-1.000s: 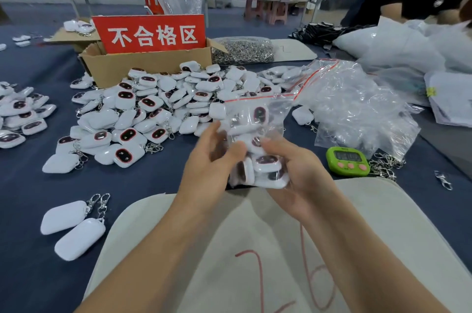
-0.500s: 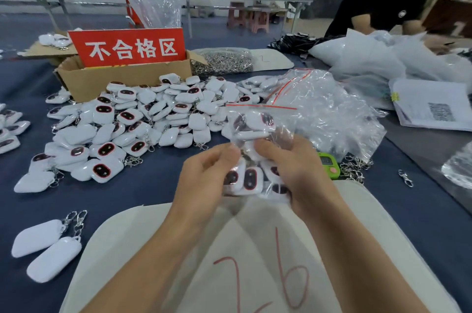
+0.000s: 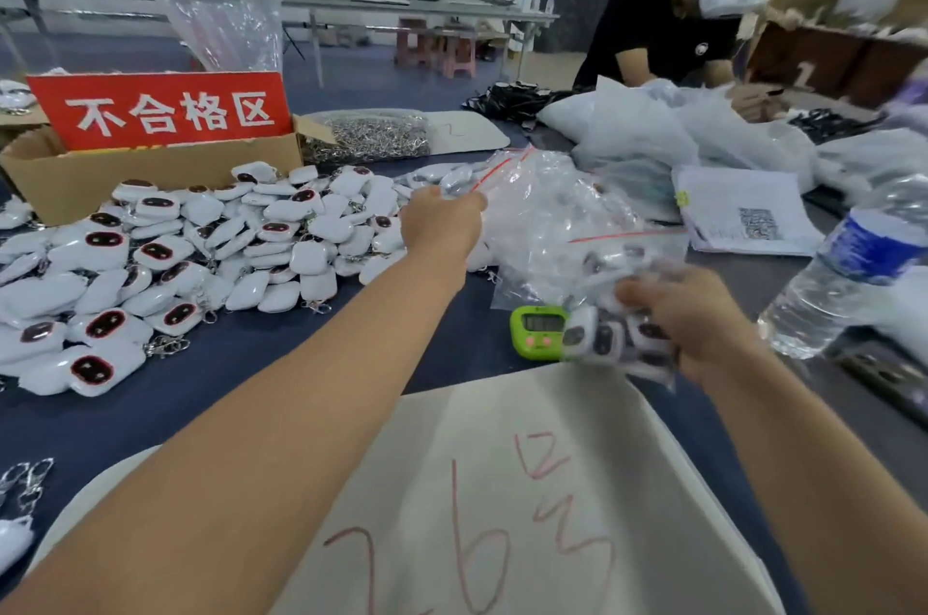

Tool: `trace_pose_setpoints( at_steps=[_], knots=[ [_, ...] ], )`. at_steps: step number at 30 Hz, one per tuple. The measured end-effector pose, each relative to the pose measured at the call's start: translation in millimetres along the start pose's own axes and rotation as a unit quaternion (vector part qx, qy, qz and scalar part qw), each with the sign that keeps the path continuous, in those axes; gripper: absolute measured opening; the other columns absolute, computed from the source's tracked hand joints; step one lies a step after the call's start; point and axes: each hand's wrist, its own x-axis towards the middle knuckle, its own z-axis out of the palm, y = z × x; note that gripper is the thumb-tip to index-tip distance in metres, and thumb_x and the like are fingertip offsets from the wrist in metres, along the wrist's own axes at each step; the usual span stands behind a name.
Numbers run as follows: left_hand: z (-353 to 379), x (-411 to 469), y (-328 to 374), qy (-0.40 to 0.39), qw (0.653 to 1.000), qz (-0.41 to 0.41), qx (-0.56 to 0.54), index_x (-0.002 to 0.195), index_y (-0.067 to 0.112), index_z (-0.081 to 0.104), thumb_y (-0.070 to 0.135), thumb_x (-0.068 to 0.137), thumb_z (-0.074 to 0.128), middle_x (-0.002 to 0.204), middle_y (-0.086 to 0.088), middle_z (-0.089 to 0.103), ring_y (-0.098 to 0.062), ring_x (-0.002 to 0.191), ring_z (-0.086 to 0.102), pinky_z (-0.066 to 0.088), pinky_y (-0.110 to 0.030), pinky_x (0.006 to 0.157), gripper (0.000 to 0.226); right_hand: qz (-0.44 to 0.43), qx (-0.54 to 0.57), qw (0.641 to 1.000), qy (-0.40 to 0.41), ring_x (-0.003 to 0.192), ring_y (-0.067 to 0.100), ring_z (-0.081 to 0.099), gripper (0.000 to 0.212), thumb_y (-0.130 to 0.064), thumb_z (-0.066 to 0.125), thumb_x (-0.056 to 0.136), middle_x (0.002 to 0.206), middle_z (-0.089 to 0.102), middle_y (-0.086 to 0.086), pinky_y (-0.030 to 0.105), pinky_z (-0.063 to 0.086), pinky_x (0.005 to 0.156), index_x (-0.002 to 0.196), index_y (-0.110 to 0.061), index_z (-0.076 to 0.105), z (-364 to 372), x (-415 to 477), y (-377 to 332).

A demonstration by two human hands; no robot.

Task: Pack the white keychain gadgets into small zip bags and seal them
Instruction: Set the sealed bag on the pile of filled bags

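White keychain gadgets [image 3: 201, 253] lie heaped on the surface [image 3: 477, 338], left of and just below my left hand [image 3: 442, 225]. A batch of them is already inside the filled zip bag [image 3: 610, 338] held by my right hand [image 3: 690, 318], whose fingers [image 3: 648, 293] curl over its upper part. The bag sags below those fingers, so I judge it bottom-heavy and lumpy: hard shells sliding over one another inside thin, slick film. I would take it high, just under the red seal strip [image 3: 627, 235] (it is blurred, so I cannot tell whether the zip is closed), and support the load from underneath. My left fingers are curled at the red-edged mouth of an empty zip bag [image 3: 507, 170] on the crinkled pile of bags [image 3: 547, 223] just beyond them. The fingertips are hidden behind the hand, but it looks like a pinch. That film should be limp and very light, so the stiffer strip is the place to grip.
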Motion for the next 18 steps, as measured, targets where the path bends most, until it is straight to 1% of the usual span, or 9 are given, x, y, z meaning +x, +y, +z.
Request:
trace_pose_setpoints(
  at_steps=[2, 4, 6, 8, 12, 14, 15, 16, 18],
  knots=[
    [8, 7, -4, 0.002, 1.000, -0.002, 0.029, 0.113, 0.009, 0.069, 0.030, 0.083, 0.074, 0.102, -0.006, 0.070, -0.027, 0.102, 0.066, 0.046, -0.026, 0.067, 0.037, -0.032, -0.059, 0.998, 0.019, 0.072, 0.022, 0.069, 0.025, 0.001, 0.076, 0.081, 0.092, 0.076, 0.013, 0.039, 0.058, 0.070, 0.105, -0.007, 0.072, 3, 9, 11],
    [11, 13, -7, 0.028, 0.999, 0.008, 0.015, 0.083, 0.021, 0.074, 0.023, 0.081, 0.075, 0.071, 0.006, 0.066, -0.024, 0.088, 0.069, 0.042, -0.023, 0.057, 0.003, -0.058, -0.106, 0.992, 0.047, 0.087, 0.024, 0.073, 0.040, -0.004, 0.079, 0.078, 0.099, 0.077, 0.007, 0.040, 0.062, 0.082, 0.115, -0.015, 0.069, 1, 20, 11],
    [6, 11, -1, 0.053, 0.997, 0.050, -0.017, 0.060, 0.032, 0.072, 0.018, 0.078, 0.077, 0.056, 0.016, 0.065, -0.015, 0.072, 0.067, 0.045, -0.019, 0.054, 0.023, -0.080, -0.156, 0.982, 0.068, 0.090, 0.024, 0.072, 0.043, -0.007, 0.079, 0.076, 0.095, 0.075, -0.001, 0.037, 0.060, 0.077, 0.112, -0.024, 0.064, -4, 27, 6],
    [-11, 6, 9, 0.091, 0.989, 0.111, -0.017, 0.060, 0.034, 0.070, 0.020, 0.080, 0.075, 0.061, 0.020, 0.068, -0.008, 0.069, 0.065, 0.049, -0.019, 0.060, 0.025, -0.082, -0.193, 0.975, 0.072, 0.083, 0.022, 0.068, 0.050, -0.009, 0.077, 0.076, 0.091, 0.072, -0.005, 0.030, 0.054, 0.063, 0.116, -0.033, 0.059, -6, 28, 2],
    [-74, -3, 30, 0.181, 0.946, 0.263, -0.050, 0.084, 0.033, 0.073, 0.020, 0.089, 0.073, 0.076, 0.014, 0.073, -0.001, 0.074, 0.066, 0.055, -0.023, 0.070, 0.014, -0.150, -0.243, 0.948, 0.139, 0.099, 0.024, 0.057, 0.070, -0.009, 0.071, 0.084, 0.107, 0.066, -0.002, 0.031, 0.043, 0.085, 0.146, -0.032, 0.046, 13, 6, -10],
    [-113, -18, 40, 0.238, 0.888, 0.391, 0.044, 0.093, 0.025, 0.075, 0.018, 0.090, 0.071, 0.084, 0.015, 0.071, 0.004, 0.076, 0.063, 0.048, -0.012, 0.073, 0.008, -0.263, -0.301, 0.906, 0.141, 0.130, 0.029, 0.048, 0.070, -0.001, 0.064, 0.087, 0.143, 0.057, 0.007, 0.032, 0.034, 0.109, 0.152, -0.023, 0.046, 47, -22, -18],
    [-130, -27, 44, 0.259, 0.839, 0.464, 0.116, 0.095, 0.022, 0.075, 0.017, 0.091, 0.070, 0.086, 0.013, 0.071, 0.003, 0.078, 0.061, 0.044, -0.010, 0.076, 0.008, -0.310, -0.324, 0.887, 0.108, 0.146, 0.026, 0.036, 0.068, 0.000, 0.063, 0.088, 0.160, 0.044, 0.004, 0.027, 0.021, 0.118, 0.151, -0.023, 0.049, 69, -40, -21],
    [-145, -35, 46, 0.271, 0.780, 0.533, 0.186, 0.095, 0.018, 0.076, 0.014, 0.091, 0.069, 0.089, 0.008, 0.072, -0.004, 0.082, 0.061, 0.041, -0.012, 0.079, 0.009, -0.336, -0.322, 0.883, 0.062, 0.152, 0.021, 0.028, 0.064, -0.004, 0.064, 0.090, 0.166, 0.036, 0.000, 0.022, 0.013, 0.119, 0.149, -0.025, 0.052, 92, -57, -23],
    [-168, -49, 40, 0.271, 0.682, 0.621, 0.277, 0.094, 0.013, 0.077, 0.002, 0.088, 0.068, 0.089, -0.001, 0.074, -0.020, 0.087, 0.060, 0.041, -0.023, 0.084, 0.015, -0.309, -0.242, 0.918, -0.057, 0.136, 0.012, 0.050, 0.046, -0.020, 0.066, 0.094, 0.149, 0.057, -0.008, 0.026, 0.029, 0.118, 0.139, -0.031, 0.061, 137, -88, -26]
  ],
)
